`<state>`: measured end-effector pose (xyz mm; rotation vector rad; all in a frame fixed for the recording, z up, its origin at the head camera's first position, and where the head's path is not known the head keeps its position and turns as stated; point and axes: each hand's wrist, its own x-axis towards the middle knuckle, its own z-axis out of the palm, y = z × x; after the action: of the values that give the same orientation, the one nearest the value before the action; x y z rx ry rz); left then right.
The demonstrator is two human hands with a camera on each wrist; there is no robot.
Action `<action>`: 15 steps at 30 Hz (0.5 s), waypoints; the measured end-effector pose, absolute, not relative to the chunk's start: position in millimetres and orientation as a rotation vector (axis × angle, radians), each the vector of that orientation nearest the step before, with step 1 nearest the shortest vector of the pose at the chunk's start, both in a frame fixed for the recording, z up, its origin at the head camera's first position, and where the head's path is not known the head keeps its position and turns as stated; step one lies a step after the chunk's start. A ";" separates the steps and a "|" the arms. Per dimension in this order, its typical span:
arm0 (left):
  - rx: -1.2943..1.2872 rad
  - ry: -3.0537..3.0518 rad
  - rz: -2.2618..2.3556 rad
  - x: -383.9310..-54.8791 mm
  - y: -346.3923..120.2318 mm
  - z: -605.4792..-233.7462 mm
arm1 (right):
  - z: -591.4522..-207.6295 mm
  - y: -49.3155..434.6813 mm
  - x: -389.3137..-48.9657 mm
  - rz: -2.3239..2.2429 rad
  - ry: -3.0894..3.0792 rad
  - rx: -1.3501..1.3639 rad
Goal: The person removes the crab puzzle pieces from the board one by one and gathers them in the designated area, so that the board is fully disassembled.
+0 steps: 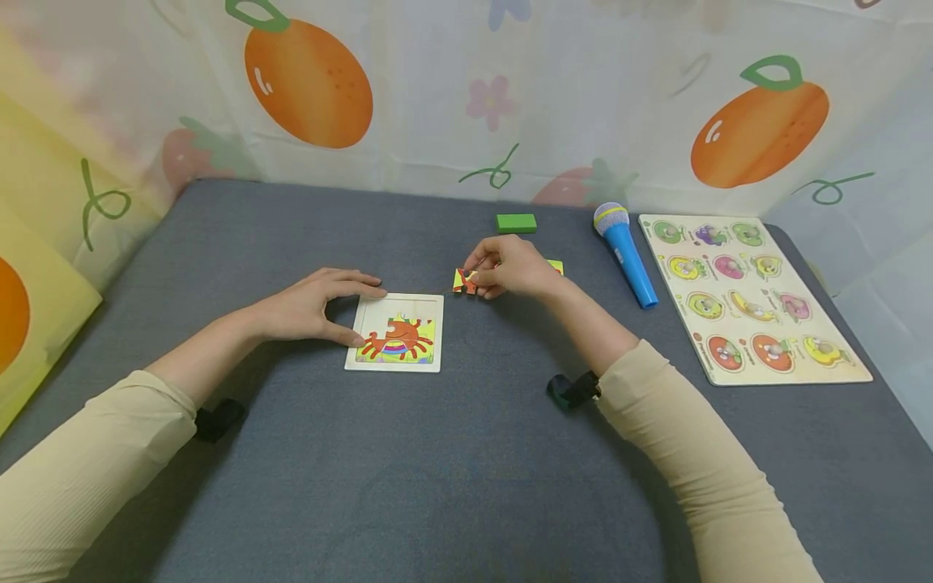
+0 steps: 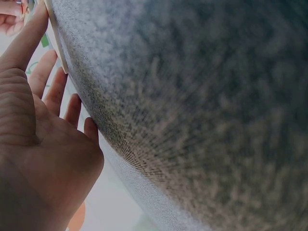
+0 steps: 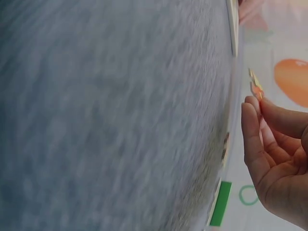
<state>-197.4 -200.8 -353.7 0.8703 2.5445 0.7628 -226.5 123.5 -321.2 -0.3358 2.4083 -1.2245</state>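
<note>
A square wooden jigsaw tray [image 1: 394, 366] lies on the table, partly filled with pieces forming a red crab picture [image 1: 405, 340]. My left hand [image 1: 309, 306] rests at the tray's left side, fingertips on its upper left corner and thumb on its left edge. In the left wrist view, the fingers [image 2: 41, 72] are extended along the tray's edge. Right of the tray, my right hand [image 1: 510, 265] pinches a red and yellow puzzle piece [image 1: 464, 282] between thumb and fingertips. The right wrist view shows that puzzle piece [image 3: 256, 84] held up above the table.
Behind the right hand, another yellow-green puzzle piece [image 1: 557, 265] is partly hidden. A green block [image 1: 516, 223] lies near the table's back edge. To the right are a blue toy microphone [image 1: 628, 257] and a wooden fruit board [image 1: 758, 304]. A fruit-printed curtain hangs behind.
</note>
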 end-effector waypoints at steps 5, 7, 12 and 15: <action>0.861 2.542 0.769 -196.7 -200.2 -352.7 | -322.5 134.0 -228.1 -1.239 2.411 -0.323; 0.863 2.542 0.774 -196.1 -199.9 -352.1 | -322.8 137.3 -228.3 -1.234 2.409 -0.318; 0.868 2.539 0.786 -194.2 -199.3 -350.0 | -322.1 143.6 -227.6 -1.218 2.412 -0.283; 0.866 2.533 0.787 -193.3 -198.8 -348.8 | -322.8 146.2 -227.7 -1.219 2.413 -0.258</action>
<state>-193.3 -198.8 -348.8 0.8656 2.5332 0.7868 -227.7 146.2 -322.8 -0.2575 2.4134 -1.2193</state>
